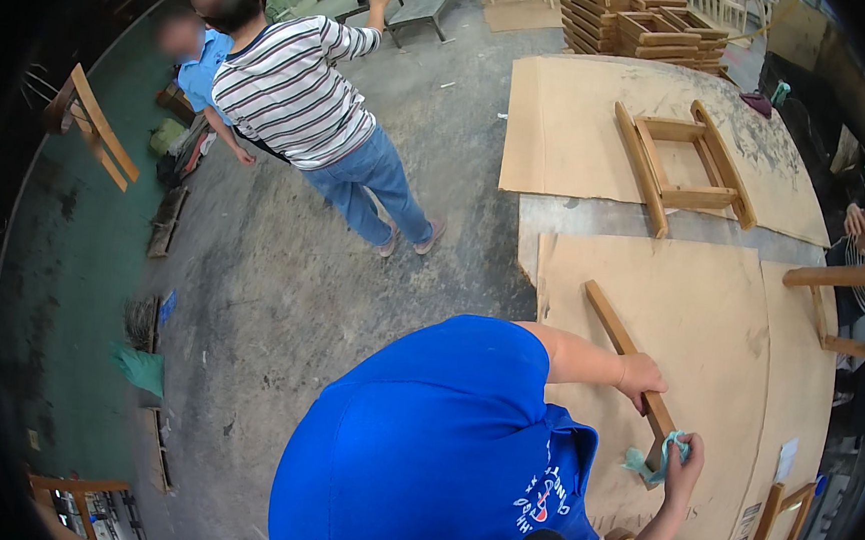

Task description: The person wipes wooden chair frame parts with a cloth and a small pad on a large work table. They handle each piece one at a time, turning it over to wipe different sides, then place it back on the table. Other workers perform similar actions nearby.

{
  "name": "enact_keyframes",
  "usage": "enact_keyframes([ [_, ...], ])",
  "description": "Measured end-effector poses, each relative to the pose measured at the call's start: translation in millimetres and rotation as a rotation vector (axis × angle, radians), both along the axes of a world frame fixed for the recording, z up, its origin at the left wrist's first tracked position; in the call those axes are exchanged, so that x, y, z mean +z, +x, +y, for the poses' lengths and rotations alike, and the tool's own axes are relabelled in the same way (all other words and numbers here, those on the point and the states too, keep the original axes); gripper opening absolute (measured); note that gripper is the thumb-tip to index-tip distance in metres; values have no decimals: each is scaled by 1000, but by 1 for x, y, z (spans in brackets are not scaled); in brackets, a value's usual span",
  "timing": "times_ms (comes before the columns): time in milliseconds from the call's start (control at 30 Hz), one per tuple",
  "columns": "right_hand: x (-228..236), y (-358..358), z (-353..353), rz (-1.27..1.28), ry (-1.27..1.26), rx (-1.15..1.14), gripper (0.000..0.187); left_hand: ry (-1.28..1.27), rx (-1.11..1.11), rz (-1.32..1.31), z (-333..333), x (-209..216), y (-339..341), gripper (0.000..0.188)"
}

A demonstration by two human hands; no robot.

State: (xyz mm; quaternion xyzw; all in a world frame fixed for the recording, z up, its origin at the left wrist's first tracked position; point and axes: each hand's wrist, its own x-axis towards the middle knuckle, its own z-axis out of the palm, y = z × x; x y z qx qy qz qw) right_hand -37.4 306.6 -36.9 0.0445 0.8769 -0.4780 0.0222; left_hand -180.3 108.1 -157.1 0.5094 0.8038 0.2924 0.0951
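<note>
Gripping the wooden bar (614,320) in my left hand (640,376), I bunch green cloth (651,464) in my right hand (684,467) at its lower end; the bar slants across the cardboard (701,299) toward its top left corner. Even strokes along the grain should wipe best.

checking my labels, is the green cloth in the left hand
No, the right hand holds the green cloth, while the left hand grips the wooden piece.

One held bar (610,323), one held cloth (676,447)
</note>
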Motion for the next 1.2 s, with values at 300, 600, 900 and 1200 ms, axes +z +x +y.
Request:
enact_keyframes([
  [300, -1, -4, 4, -16, 39, 32, 14, -7, -14, 3, -3, 9, 0, 53],
  [600, -8, -18, -9, 20, 142, 43, 13, -17, -30, -9, -3, 7, -1, 55],
  [900, -2, -32, 10, -36, 98, 45, 15, -12, -6, 35, 6, -3, -17, 56],
  [1200, -1, -17, 40, -95, 228, 90, 17, -160, 10, 17, 11, 15, -17, 46],
])
